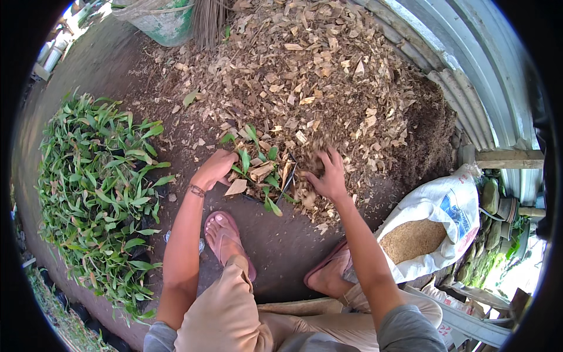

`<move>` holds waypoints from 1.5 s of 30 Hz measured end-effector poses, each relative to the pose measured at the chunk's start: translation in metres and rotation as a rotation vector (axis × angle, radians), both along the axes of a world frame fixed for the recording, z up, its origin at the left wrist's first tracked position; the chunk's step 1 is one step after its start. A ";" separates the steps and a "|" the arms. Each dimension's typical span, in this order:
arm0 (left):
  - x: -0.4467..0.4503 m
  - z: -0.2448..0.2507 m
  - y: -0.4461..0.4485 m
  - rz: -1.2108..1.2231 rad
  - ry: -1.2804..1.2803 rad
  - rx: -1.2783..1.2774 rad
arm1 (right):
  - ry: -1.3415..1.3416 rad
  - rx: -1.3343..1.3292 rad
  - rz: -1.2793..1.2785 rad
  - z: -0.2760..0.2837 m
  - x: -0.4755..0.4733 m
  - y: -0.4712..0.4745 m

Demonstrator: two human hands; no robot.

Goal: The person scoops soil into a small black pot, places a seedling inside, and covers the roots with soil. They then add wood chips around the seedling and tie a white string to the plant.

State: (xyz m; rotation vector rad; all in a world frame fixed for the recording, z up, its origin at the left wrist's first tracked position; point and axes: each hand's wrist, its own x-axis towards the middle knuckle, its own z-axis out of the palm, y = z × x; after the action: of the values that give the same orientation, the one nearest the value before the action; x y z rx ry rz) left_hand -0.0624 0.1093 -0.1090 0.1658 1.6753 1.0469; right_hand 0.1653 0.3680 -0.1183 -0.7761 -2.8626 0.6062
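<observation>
Before my feet stands a dark, thin-walled plant container holding green seedlings among wood chips. My left hand is at its left side, fingers bent and partly hidden, so a grip on the wall cannot be made out. A broad, flat wood chip lies just beside that hand's thumb. On the container's right, my right hand has its fingers spread over the heap of wood chips and shavings. Loose chips around those fingertips are blurred.
Dense potted seedlings cover the ground at left. A white woven sack of brownish granular material leans at right. Behind are a stained bucket, a stick broom and corrugated metal sheets.
</observation>
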 end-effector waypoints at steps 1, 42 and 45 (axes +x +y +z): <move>0.005 -0.002 0.000 0.040 0.065 0.005 | 0.007 -0.108 0.013 -0.013 0.022 0.004; 0.081 0.049 0.026 -0.432 1.531 0.212 | 0.761 -1.590 -0.512 0.041 -0.014 -0.071; 0.085 0.048 0.023 -0.363 1.480 0.230 | 0.791 -1.547 -0.366 0.055 -0.039 -0.083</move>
State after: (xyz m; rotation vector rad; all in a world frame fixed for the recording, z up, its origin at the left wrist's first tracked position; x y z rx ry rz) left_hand 0.0224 0.1328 -0.0614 1.6445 2.5893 0.8052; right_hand 0.1266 0.2853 -0.0631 -0.7791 -1.1060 2.3308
